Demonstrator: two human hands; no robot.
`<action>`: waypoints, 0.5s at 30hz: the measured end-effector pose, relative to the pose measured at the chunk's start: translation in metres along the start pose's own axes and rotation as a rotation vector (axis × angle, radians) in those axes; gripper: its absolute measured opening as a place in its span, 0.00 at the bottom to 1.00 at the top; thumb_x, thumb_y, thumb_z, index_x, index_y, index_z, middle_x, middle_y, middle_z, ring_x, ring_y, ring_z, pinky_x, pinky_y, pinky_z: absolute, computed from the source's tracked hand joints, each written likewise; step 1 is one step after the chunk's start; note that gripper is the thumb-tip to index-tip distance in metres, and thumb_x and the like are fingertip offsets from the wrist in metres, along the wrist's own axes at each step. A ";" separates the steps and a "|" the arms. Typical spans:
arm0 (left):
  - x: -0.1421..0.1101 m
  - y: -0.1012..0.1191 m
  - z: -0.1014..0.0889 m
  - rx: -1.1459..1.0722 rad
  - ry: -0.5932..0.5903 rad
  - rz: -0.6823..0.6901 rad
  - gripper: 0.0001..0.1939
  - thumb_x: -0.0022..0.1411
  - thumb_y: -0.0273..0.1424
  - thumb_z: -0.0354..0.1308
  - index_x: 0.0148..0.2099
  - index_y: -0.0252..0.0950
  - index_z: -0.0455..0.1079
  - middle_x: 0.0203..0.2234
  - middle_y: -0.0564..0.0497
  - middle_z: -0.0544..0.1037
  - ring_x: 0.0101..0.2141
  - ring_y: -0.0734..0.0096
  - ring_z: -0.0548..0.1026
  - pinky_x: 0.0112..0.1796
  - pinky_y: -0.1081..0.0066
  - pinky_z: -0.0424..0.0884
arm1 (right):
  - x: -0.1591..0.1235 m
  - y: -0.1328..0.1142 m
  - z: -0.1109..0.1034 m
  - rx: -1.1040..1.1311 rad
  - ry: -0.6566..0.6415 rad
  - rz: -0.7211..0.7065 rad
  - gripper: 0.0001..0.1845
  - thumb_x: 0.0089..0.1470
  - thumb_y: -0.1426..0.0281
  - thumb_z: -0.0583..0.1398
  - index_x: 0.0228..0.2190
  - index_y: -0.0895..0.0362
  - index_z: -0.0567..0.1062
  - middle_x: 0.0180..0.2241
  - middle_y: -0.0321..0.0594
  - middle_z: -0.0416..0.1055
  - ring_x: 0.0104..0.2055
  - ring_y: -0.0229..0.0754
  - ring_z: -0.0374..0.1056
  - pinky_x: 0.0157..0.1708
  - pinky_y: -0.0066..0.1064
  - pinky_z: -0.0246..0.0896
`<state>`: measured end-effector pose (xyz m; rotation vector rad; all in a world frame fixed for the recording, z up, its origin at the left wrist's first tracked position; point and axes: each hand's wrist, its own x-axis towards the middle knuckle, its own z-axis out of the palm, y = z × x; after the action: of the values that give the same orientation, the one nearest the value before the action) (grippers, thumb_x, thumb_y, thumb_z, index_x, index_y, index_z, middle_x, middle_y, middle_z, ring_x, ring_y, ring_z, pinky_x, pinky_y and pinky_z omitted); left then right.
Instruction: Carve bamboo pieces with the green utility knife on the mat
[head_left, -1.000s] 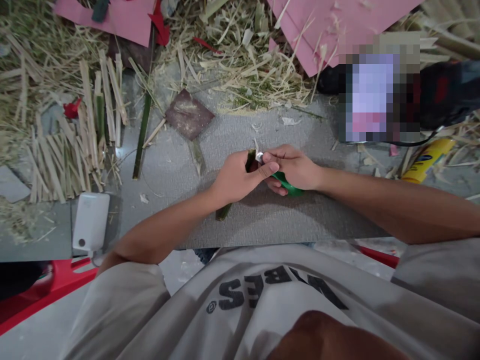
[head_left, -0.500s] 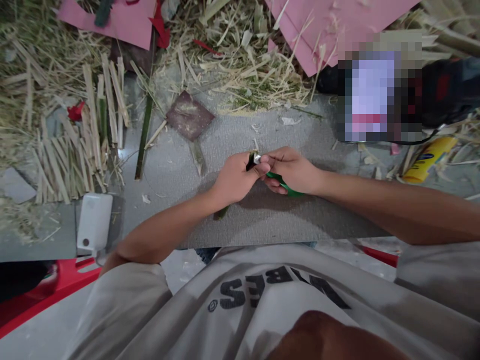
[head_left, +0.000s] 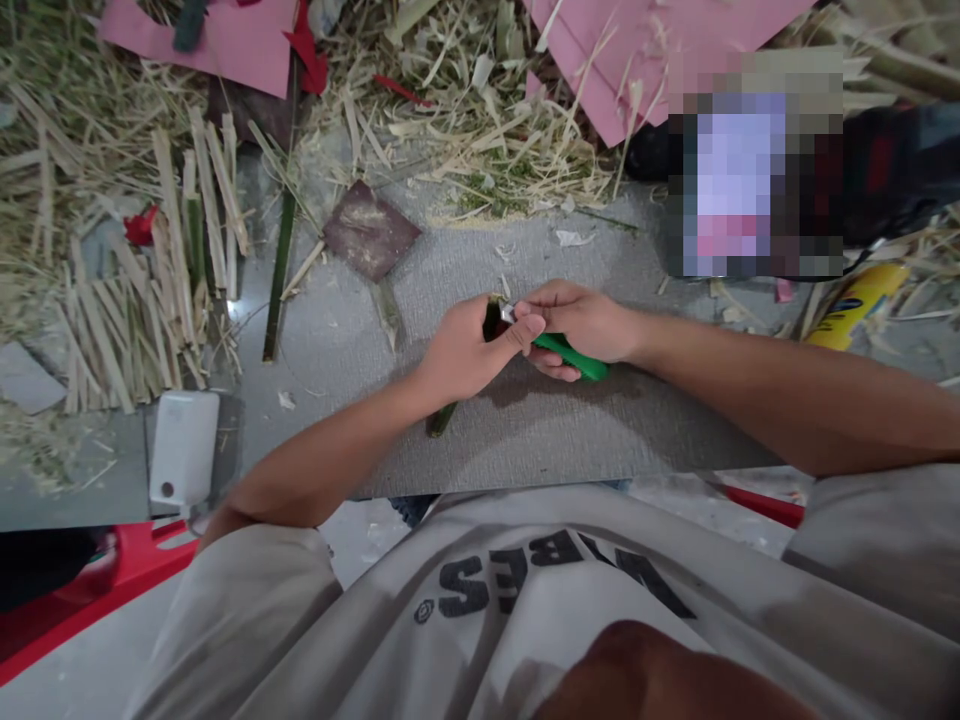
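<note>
My left hand (head_left: 463,352) is closed around a dark green bamboo strip (head_left: 441,420). The strip's lower end pokes out below my wrist, and its upper end shows beside my thumb. In my right hand (head_left: 589,322) is a green-handled utility knife (head_left: 576,356), its metal tip against the upper part of the strip. My left thumb reaches across to the knife's front end, close to my right fingers. Just how the blade meets the bamboo is hidden by my fingers.
Cut bamboo sticks (head_left: 124,335) lie on the left, near a white power bank (head_left: 184,448). A brown square of sandpaper (head_left: 372,231) lies ahead of my hands. Shavings (head_left: 465,150) and pink paper (head_left: 592,60) cover the back. At right is a yellow tube (head_left: 859,308).
The knife's green handle has swung up and shows more fully under my right hand. My left thumb has stretched further along the knife. The whole view has shifted slightly.
</note>
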<state>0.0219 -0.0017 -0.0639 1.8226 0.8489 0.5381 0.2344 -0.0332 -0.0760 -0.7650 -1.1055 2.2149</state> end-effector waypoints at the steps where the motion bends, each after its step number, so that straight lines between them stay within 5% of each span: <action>1: 0.000 0.000 0.000 0.014 -0.007 0.003 0.41 0.70 0.73 0.56 0.30 0.39 0.75 0.25 0.50 0.75 0.28 0.69 0.72 0.31 0.64 0.61 | 0.000 -0.002 -0.003 0.008 -0.022 0.027 0.30 0.70 0.46 0.71 0.32 0.59 0.75 0.18 0.31 0.64 0.14 0.36 0.64 0.11 0.25 0.59; 5: 0.000 -0.003 -0.001 0.041 -0.031 0.003 0.42 0.70 0.74 0.54 0.31 0.39 0.76 0.25 0.50 0.76 0.28 0.69 0.71 0.31 0.64 0.61 | -0.001 -0.005 -0.007 0.026 -0.018 0.089 0.27 0.71 0.51 0.72 0.31 0.59 0.76 0.18 0.31 0.63 0.14 0.35 0.63 0.11 0.24 0.55; 11: 0.003 -0.008 -0.001 0.007 -0.088 0.043 0.46 0.69 0.77 0.46 0.33 0.38 0.75 0.28 0.48 0.81 0.29 0.67 0.76 0.31 0.65 0.64 | -0.001 -0.006 0.000 -0.006 0.038 0.077 0.31 0.68 0.46 0.73 0.31 0.59 0.76 0.18 0.31 0.61 0.13 0.35 0.60 0.10 0.25 0.56; 15: 0.002 -0.008 0.001 0.061 -0.023 0.013 0.46 0.71 0.76 0.42 0.32 0.39 0.72 0.27 0.47 0.80 0.29 0.66 0.77 0.32 0.64 0.66 | 0.003 0.006 0.015 -0.024 0.277 -0.103 0.34 0.68 0.42 0.72 0.29 0.57 0.71 0.19 0.31 0.62 0.15 0.34 0.60 0.12 0.25 0.58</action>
<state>0.0214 0.0006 -0.0722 1.8872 0.8467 0.5037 0.2210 -0.0424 -0.0740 -0.9694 -1.0103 1.9437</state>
